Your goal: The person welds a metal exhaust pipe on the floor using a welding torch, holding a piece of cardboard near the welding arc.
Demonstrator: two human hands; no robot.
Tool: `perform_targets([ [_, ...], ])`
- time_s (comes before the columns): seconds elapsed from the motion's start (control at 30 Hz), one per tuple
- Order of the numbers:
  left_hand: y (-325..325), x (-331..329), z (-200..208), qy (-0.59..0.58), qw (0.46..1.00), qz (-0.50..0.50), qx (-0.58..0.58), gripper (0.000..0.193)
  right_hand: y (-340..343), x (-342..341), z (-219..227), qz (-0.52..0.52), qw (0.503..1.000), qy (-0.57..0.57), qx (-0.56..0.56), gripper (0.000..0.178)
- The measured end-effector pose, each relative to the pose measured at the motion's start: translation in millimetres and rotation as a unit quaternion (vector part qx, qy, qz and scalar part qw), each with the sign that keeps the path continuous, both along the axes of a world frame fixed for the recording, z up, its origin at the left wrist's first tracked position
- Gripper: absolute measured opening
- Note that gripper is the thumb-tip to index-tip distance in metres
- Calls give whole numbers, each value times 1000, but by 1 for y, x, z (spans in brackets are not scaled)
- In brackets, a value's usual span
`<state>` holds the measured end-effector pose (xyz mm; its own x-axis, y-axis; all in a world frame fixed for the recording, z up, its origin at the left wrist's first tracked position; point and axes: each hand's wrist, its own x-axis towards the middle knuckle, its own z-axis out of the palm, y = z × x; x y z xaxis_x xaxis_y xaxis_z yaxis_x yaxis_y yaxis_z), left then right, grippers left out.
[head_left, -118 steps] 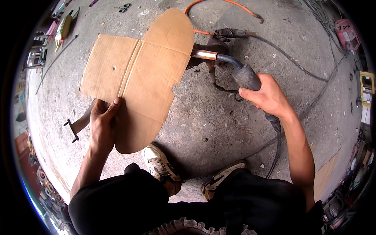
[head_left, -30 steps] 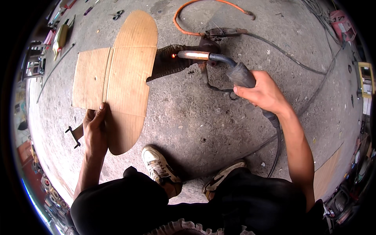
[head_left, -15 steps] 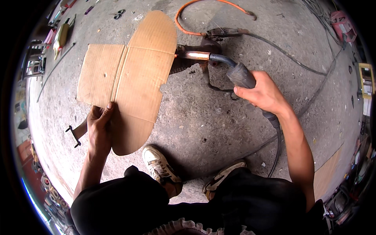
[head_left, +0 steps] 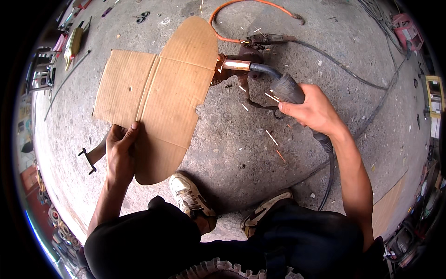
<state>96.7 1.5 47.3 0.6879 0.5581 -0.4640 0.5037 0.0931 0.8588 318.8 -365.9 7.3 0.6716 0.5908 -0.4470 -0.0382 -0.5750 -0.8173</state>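
Observation:
My left hand [head_left: 121,151] grips the lower edge of a cut piece of brown cardboard [head_left: 174,102], thumb on top. In my right hand [head_left: 318,109] is a welding torch [head_left: 288,88], its copper nozzle pointing left at a rusty metal part [head_left: 251,58] on the floor. Sparks fly from the nozzle's tip, which sits at the cardboard's right edge. Much of the metal part lies hidden behind the cardboard. A dark bracket end [head_left: 88,161] sticks out left of my left wrist; whether it joins the rusty part cannot be seen.
An orange hose [head_left: 212,21] and a clamp [head_left: 269,38] with a dark cable [head_left: 339,60] lie beyond the metal part. Scissors [head_left: 142,17] and a thin rod [head_left: 67,83] are on the concrete floor. A pink crate [head_left: 407,31] stands far right. My shoes are close below.
Sparks have appeared around the torch tip and over the floor. The cardboard has shifted slightly right and tilted clockwise with my left hand. My right hand has hardly moved.

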Motion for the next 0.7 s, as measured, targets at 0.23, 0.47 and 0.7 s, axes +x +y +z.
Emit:
perform_targets([
  [0.23,8,-3,-5,-47,997,56,-18,21,-3,2,2,-6,1000,12,10,25],
  [0.47,25,-14,-15,-7,997,73,14,11,0,0,7,-2,1000,10,-2,26],
  [0.7,1,0,-4,-19,997,76,5,22,2,0,2,7,1000,9,-2,28],
])
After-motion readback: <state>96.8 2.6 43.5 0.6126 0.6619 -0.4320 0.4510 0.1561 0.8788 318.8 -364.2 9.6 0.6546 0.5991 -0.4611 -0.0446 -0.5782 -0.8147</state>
